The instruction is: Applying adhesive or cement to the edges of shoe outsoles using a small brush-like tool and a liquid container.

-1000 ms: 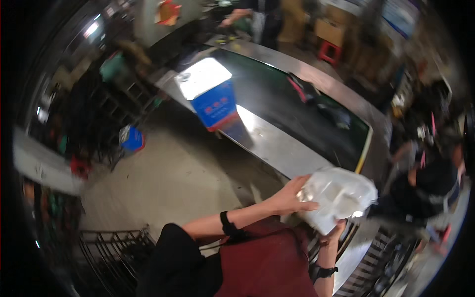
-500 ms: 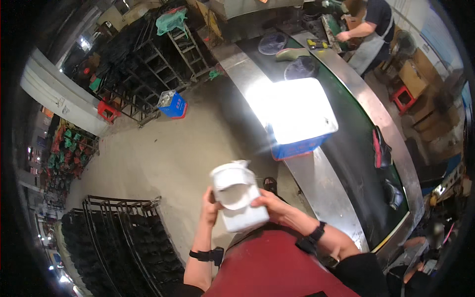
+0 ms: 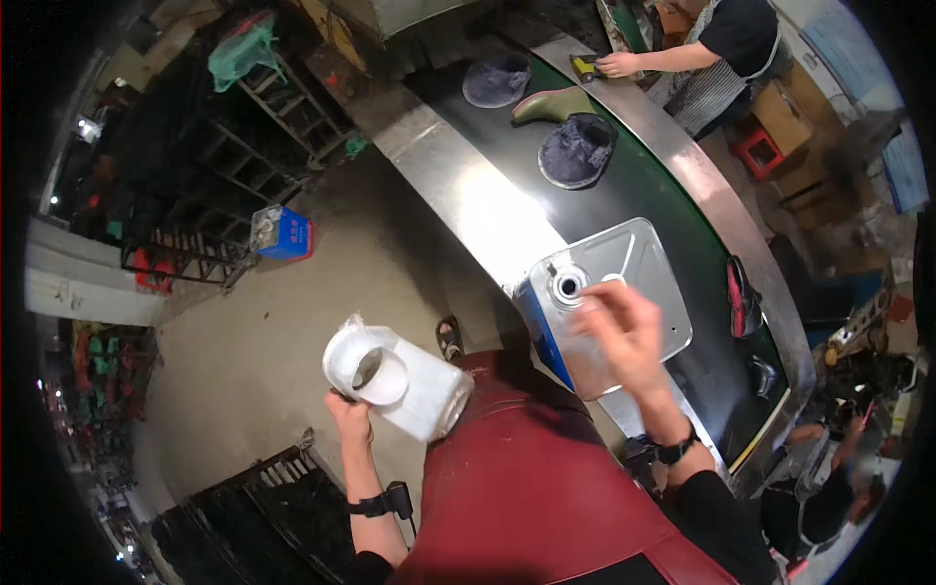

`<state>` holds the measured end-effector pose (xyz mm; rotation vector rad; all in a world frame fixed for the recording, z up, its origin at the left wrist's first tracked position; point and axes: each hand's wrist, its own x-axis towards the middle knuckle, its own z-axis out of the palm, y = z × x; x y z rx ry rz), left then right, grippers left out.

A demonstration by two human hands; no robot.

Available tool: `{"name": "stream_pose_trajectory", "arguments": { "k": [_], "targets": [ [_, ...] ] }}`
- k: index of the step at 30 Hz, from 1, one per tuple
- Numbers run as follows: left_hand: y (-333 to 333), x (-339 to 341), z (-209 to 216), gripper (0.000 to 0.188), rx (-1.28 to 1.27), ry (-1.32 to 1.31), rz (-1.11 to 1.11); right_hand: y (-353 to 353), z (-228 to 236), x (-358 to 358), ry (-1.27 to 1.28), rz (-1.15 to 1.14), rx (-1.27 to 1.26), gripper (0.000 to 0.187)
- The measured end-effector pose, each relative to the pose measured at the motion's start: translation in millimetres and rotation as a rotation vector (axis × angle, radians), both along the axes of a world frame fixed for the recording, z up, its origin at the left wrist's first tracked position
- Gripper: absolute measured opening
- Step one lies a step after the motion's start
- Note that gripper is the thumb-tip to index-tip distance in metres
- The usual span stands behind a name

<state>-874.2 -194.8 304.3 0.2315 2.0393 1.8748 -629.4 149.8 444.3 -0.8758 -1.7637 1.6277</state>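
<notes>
My left hand (image 3: 349, 417) grips a white plastic jug (image 3: 419, 390) with a round cut-out opening, held tilted in front of my red apron (image 3: 546, 487). On the bench edge to the right stands a rectangular metal can (image 3: 648, 278) with blue sides and a bare silver top. Its round spout (image 3: 568, 286) is uncovered, with a dark hole. Over the can's top hovers my right hand (image 3: 629, 336), fingers bent and apart close to the spout; I see nothing held in it.
A green belt (image 3: 673, 210) with metal borders carries dark fuzzy linings (image 3: 577, 151), an olive boot (image 3: 553, 105) and a dark shoe (image 3: 743, 297). Across it a co-worker's hand (image 3: 618, 65) touches a yellow-black tool (image 3: 585, 68). A blue can (image 3: 283, 232) stands on the floor by dark racks (image 3: 253, 161).
My right hand has let go of the jug and moved right, over the metal can. The jug, now in my left hand alone, has shifted left and tilted. The whole view has turned.
</notes>
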Motion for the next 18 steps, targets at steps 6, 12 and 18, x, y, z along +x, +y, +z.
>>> {"name": "stream_pose_trajectory", "arguments": {
  "k": [6,12,18],
  "targets": [
    [69.7,-127.4,-43.9,0.032,-0.093,0.035,-0.103,11.1,-59.4,8.8,-0.306,-0.474,-0.158,0.038],
    [137.1,-210.2,-45.4,0.035,-0.158,0.069,-0.302,37.6,-32.9,-4.7,-0.388,-0.613,-0.409,0.019],
    [179.4,-228.0,-61.6,0.026,-0.106,0.032,-0.331,56.8,-34.4,24.4,-0.237,-0.815,-0.553,0.033]
  ]
}}
